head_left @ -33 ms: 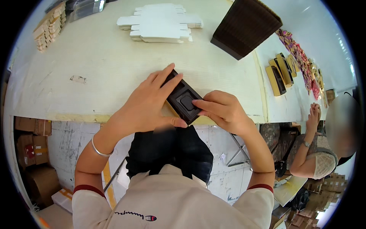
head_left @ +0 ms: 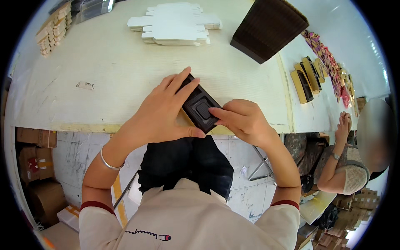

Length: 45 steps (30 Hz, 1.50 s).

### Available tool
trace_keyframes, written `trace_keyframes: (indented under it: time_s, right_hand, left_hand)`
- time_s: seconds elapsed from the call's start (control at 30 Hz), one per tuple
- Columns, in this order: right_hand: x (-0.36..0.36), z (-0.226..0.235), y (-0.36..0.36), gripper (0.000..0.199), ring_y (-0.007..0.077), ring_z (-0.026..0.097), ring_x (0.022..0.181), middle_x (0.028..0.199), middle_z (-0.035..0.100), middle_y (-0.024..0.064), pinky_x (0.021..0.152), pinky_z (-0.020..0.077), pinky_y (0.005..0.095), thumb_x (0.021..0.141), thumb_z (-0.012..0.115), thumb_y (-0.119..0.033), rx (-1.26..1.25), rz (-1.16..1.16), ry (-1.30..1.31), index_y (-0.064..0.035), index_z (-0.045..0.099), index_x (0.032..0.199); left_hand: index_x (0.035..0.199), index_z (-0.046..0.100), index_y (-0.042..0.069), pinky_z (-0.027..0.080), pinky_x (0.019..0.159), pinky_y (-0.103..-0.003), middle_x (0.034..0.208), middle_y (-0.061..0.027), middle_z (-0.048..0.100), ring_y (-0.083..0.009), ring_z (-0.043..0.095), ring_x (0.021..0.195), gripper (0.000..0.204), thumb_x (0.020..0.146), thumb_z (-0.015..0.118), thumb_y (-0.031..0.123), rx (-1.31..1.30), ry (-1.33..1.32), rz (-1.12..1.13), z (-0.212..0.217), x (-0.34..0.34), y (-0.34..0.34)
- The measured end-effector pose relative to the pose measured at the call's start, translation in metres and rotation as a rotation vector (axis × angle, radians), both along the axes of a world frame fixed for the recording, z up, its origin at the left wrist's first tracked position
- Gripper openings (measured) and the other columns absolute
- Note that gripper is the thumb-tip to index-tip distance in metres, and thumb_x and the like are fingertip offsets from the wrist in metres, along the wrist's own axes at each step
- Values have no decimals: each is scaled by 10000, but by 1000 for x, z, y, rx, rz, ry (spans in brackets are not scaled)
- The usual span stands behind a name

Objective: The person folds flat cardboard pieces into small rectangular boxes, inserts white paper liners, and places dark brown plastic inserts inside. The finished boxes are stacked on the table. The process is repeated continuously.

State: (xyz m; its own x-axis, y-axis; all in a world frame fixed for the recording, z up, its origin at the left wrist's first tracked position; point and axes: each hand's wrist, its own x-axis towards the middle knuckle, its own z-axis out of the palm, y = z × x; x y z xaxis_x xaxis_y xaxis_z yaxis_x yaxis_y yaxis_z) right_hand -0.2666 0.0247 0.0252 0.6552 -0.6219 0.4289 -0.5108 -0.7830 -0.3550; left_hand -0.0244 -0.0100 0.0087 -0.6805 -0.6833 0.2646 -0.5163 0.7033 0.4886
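A dark brown plastic tray (head_left: 203, 107) with moulded recesses sits in a shallow gold box (head_left: 187, 117), slanted at the table's front edge. My left hand (head_left: 161, 109) spans the box from the left, its fingers over the far end and its thumb at the near corner. From the right, my right hand (head_left: 246, 120) closes on the tray's near right edge, with fingertips pressed on the top by the square recess. Its other fingers are curled in. How deep the tray sits in the box is hidden by my hands.
Flat white carton blanks (head_left: 175, 24) are stacked at the back. A tall stack of dark brown trays (head_left: 268, 31) stands back right, near several gold boxes with dark trays (head_left: 306, 81). Small wrapped pieces (head_left: 327, 58) line the far right. A co-worker (head_left: 343, 166) sits at the right.
The near end of the tray has shifted very slightly away from me, with the fingertips of my right hand still on it. The left hand keeps its hold.
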Motion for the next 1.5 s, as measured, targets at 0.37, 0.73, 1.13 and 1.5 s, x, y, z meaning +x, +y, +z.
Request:
trace_keyframes:
  time_s: [0.37,0.73,1.13,1.5]
  right_hand:
    - [1,12,-2,387,283,542,636,712,535,111,560,454,348,748,666,25,303,76,-33,-12,637,1132]
    - [23,9,27,615,367,557,979,1152,521,237,799,472,406,763,695,-430,46,-147,105,41,581,1142]
    - [58,-46,47,559,401,514,1059,1256,463,298,951,415,464,768,706,-279,-163,-392,-17,-20,545,1236]
    - [-206,22,33,368,397,523,1120,1307,484,247,968,412,438,867,634,-128,-239,-952,-77,-108,617,1234]
  left_hand:
    - [1355,514,169,343,1064,-464,1512,-181,282,-409,342,1300,801,617,756,363,39,-61,-116,12,1,-11]
    - [1355,529,168,297,1083,-482,1513,-195,270,-434,311,1318,540,839,627,292,-135,-113,-8,-6,5,-3]
    - [1341,491,39,309,1068,-460,1423,-187,406,-367,386,1277,508,890,553,265,117,201,165,8,8,9]
    - [1076,635,64,333,1044,-440,1293,-155,529,-323,454,1233,403,935,517,423,16,364,163,16,29,28]
